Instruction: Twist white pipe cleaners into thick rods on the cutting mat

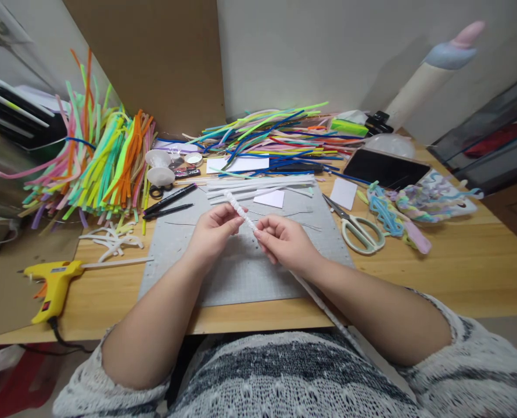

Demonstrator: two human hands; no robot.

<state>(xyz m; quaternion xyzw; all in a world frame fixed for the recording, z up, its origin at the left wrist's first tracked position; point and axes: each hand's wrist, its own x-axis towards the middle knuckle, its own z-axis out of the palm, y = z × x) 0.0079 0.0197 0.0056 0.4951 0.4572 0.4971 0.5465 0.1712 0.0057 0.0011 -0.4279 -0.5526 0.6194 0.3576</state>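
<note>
Over the grey mat [250, 284], left hand [212, 232] and right hand [288, 242] pinch a white coiled rod [236, 205] between fingertips; slackening could loosen its coils, and the white strand [317, 300] across the near table edge [258, 319] might snag.

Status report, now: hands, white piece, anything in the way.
Left hand and right hand both pinching the white piece. Piece slanted over gray mat; white strand running toward the lap. Scissors off to the right, clear of both hands.
</note>
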